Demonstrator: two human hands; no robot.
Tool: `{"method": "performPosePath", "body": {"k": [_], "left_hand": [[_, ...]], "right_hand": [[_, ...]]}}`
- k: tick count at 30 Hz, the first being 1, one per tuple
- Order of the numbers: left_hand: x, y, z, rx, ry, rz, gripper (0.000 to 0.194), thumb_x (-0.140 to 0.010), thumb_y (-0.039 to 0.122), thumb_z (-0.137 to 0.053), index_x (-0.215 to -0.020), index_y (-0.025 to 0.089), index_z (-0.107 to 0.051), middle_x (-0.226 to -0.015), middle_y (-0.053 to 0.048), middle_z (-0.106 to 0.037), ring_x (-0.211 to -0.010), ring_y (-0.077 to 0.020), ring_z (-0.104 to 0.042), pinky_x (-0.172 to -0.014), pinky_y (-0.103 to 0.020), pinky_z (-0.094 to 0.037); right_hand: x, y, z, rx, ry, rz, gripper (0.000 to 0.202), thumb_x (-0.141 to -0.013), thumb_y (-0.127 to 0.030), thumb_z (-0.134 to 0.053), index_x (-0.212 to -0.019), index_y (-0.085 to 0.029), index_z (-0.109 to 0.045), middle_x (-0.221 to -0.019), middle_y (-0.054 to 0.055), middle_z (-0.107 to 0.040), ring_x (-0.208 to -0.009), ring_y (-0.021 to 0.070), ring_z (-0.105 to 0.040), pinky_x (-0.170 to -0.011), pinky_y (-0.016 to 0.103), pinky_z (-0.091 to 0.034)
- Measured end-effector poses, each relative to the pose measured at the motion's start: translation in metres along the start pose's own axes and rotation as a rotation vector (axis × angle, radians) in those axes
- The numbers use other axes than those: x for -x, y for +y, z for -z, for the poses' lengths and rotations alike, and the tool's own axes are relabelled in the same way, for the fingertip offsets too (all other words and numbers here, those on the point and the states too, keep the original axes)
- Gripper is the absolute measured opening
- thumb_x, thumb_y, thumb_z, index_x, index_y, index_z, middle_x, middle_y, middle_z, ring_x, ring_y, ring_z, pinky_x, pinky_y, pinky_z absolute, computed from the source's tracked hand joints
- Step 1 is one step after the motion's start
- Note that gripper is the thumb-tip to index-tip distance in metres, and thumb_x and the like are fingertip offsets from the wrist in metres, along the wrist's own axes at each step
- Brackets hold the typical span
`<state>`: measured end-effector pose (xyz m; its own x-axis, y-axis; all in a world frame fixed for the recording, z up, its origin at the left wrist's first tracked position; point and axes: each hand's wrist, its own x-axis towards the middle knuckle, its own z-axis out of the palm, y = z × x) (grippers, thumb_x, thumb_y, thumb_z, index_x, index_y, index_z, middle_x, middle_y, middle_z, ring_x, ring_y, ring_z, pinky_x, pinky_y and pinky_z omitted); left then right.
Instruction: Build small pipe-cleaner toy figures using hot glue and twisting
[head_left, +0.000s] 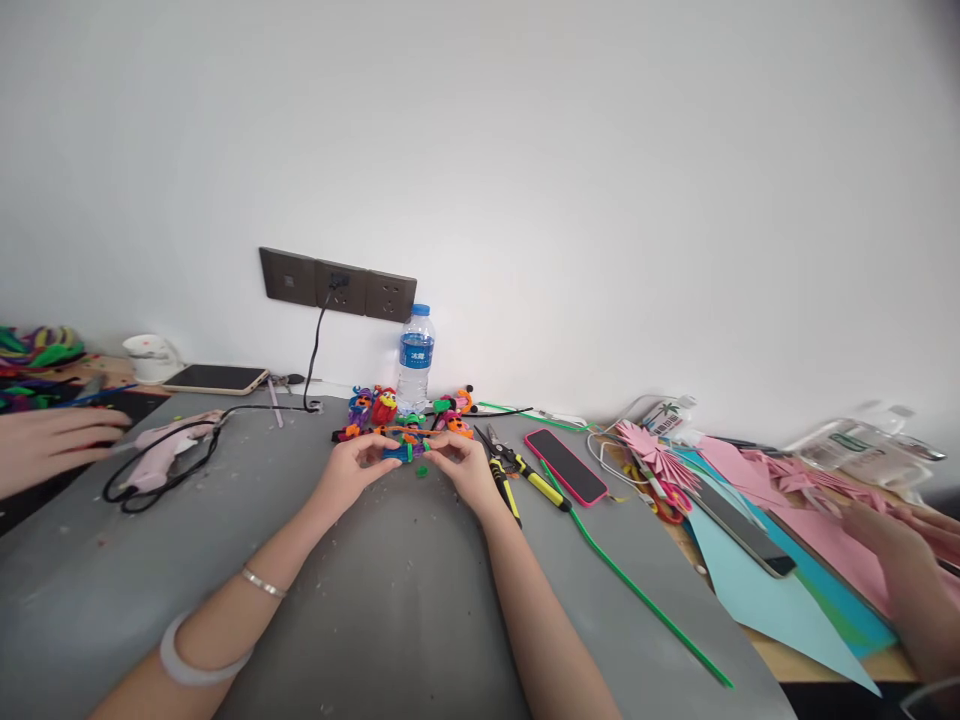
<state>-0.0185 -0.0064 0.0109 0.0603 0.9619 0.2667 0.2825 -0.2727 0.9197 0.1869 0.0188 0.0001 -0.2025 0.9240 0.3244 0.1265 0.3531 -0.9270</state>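
Gray counter (390,620) abuts a white wall (540,200). Left hand (355,468) and right hand (460,466) pinch one small multicolored craft piece (409,452) (one hand per side), in front of the upright bottle (415,358).

Straight ahead of me, a plain white wall (540,150) spans the far side, brightest mid-way, dimmer far right; dark socket strip (358,286) on it, left of centre! Grey table (405,600) below, pale wooden tabletop (784,655) at right.
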Motion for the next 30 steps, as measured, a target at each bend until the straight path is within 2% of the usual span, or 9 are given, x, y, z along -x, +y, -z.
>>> {"method": "performPosePath", "body": {"k": [5,10,15,21,30], "left_hand": [[0.000,-0.006,0.001,-0.017,-0.006,0.009,0.027,-0.068,0.039,-0.074,-0.084,0.018,-0.074,-0.068,-0.002,-0.068,-0.057,-0.0146,-0.056,-0.055,-0.026,-0.046],[-0.002,-0.012,0.000,0.051,-0.027,0.024,0.026,-0.068,0.038,-0.074,-0.084,0.017,-0.072,-0.088,-0.007,-0.074,-0.074,-0.0195,-0.064,-0.069,-0.030,-0.051],[-0.001,-0.014,0.000,0.015,-0.031,0.032,0.027,-0.068,0.039,-0.074,-0.084,0.017,-0.072,-0.087,-0.007,-0.075,-0.071,-0.0199,-0.064,-0.067,-0.031,-0.051],[-0.001,-0.016,0.001,0.039,-0.034,0.041,0.028,-0.068,0.040,-0.074,-0.086,0.017,-0.072,-0.093,-0.008,-0.075,-0.079,-0.0221,-0.067,-0.073,-0.033,-0.053],[-0.001,-0.014,-0.002,0.105,-0.035,0.042,0.028,-0.066,0.038,-0.076,-0.084,0.017,-0.072,-0.091,-0.008,-0.075,-0.084,-0.0239,-0.069,-0.078,-0.035,-0.056]], "right_hand": [[0.001,-0.002,-0.001,-0.014,-0.034,-0.001,0.020,-0.071,-0.035,-0.074,-0.075,-0.017,-0.068,-0.079,0.006,-0.069,-0.071,0.0187,-0.062,-0.069,0.031,-0.051],[0.002,-0.005,-0.003,0.012,-0.086,0.020,0.018,-0.073,-0.035,-0.072,-0.075,-0.018,-0.066,-0.079,0.004,-0.068,-0.071,0.0181,-0.061,-0.067,0.030,-0.049],[0.002,-0.004,-0.003,0.020,-0.092,0.029,0.017,-0.074,-0.034,-0.071,-0.075,-0.018,-0.066,-0.079,0.005,-0.068,-0.070,0.0178,-0.061,-0.066,0.030,-0.048],[0.002,0.000,-0.004,0.025,-0.102,0.016,0.021,-0.074,-0.037,-0.072,-0.075,-0.018,-0.064,-0.078,0.004,-0.067,-0.068,0.0169,-0.059,-0.065,0.030,-0.048],[0.002,0.001,-0.003,-0.022,-0.118,-0.007,0.022,-0.072,-0.037,-0.073,-0.075,-0.019,-0.061,-0.078,0.003,-0.065,-0.067,0.0164,-0.059,-0.065,0.030,-0.049]]}}
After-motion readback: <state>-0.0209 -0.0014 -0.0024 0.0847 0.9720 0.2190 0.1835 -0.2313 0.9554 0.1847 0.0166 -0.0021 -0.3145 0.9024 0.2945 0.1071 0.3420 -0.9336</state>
